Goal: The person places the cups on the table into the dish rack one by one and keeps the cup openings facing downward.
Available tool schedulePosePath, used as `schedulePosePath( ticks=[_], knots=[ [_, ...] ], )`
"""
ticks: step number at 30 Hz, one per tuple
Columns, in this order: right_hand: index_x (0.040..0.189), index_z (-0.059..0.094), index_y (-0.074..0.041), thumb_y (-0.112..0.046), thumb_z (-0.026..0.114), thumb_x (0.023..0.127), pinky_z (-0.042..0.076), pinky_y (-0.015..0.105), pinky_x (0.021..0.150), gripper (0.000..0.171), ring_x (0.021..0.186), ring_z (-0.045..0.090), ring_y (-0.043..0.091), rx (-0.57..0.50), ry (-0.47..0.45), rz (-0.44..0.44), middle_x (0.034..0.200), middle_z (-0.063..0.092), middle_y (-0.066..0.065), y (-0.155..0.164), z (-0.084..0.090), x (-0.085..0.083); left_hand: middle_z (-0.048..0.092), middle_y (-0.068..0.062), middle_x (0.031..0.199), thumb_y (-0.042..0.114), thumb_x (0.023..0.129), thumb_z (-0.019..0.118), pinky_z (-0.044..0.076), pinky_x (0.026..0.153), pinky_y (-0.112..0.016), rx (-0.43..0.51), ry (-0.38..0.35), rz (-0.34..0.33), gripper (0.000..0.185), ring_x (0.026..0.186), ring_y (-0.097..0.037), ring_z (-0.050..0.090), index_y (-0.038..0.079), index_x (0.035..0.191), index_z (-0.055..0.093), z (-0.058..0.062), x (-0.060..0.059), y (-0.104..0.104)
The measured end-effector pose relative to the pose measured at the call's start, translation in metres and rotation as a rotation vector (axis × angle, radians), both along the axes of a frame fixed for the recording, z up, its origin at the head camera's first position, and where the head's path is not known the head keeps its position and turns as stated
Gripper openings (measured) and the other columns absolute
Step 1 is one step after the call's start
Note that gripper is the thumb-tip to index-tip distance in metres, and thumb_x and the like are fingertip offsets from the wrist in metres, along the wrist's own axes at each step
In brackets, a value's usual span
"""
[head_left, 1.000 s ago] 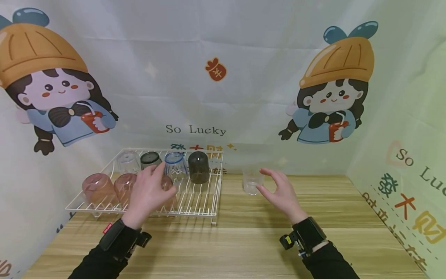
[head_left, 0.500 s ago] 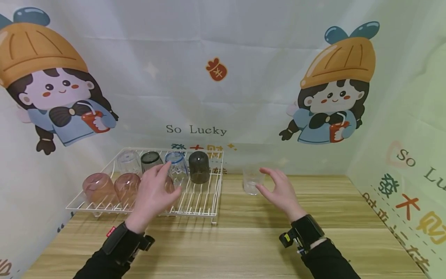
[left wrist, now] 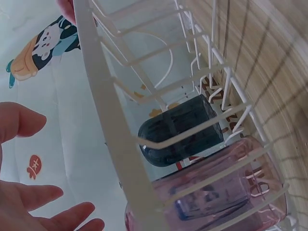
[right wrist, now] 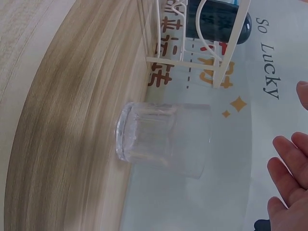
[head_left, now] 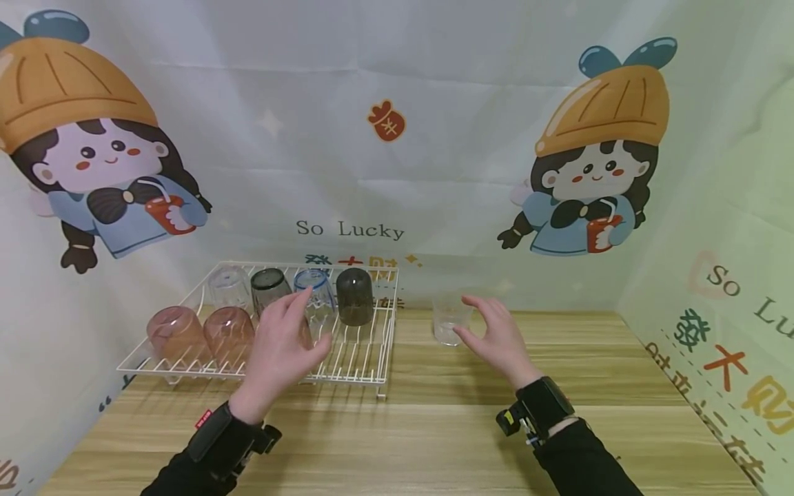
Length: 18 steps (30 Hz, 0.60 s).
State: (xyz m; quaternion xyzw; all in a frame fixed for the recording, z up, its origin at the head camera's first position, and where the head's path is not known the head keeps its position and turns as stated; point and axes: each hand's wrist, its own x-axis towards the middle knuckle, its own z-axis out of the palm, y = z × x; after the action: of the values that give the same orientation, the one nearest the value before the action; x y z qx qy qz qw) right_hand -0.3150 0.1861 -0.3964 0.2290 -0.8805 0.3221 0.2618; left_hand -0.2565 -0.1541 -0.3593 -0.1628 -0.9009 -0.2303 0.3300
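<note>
Reaching over the counter (head_left: 434, 427) and white wire rack (head_left: 372, 375), the left hand (head_left: 279, 355) hangs spread above a pink cup (left wrist: 226, 192). The right hand (head_left: 496, 341), fingers wide, hovers beside the upright clear glass (head_left: 448, 319), not touching; closing round it seems next.

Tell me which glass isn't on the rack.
The clear glass standing upright on the table, right of the rack, beside the right hand. All the others sit inverted on the rack.

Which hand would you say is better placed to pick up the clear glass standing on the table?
Right. The right hand hovers open just beside the clear glass, while the left hand is over the wire rack.
</note>
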Motion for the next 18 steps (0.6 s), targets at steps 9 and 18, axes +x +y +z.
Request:
schedulePosePath(
  ticks=[9, 18],
  knots=[
    [0.128, 0.054, -0.001, -0.024, 0.073, 0.082, 0.041, 0.047, 0.103, 0.055, 0.117, 0.051, 0.031, 0.025, -0.012, -0.014, 0.125, 0.059, 0.016, 0.001, -0.002, -0.005, 0.049, -0.024, 0.132, 0.024, 0.075, 0.073, 0.034, 0.103, -0.056, 0.016, 0.006, -0.036, 0.077, 0.121, -0.040, 0.043, 0.000, 0.140, 0.041, -0.003, 0.005, 0.006],
    [0.129, 0.053, 0.000, -0.023, 0.074, 0.080, 0.041, 0.048, 0.103, 0.058, 0.117, 0.051, 0.032, 0.052, -0.003, -0.026, 0.127, 0.058, 0.017, -0.002, -0.005, -0.008, 0.052, -0.024, 0.129, 0.026, 0.070, 0.077, 0.035, 0.103, -0.056, -0.001, 0.056, -0.054, 0.081, 0.119, -0.040, 0.046, -0.001, 0.139, 0.042, -0.008, 0.006, 0.012]
  ],
)
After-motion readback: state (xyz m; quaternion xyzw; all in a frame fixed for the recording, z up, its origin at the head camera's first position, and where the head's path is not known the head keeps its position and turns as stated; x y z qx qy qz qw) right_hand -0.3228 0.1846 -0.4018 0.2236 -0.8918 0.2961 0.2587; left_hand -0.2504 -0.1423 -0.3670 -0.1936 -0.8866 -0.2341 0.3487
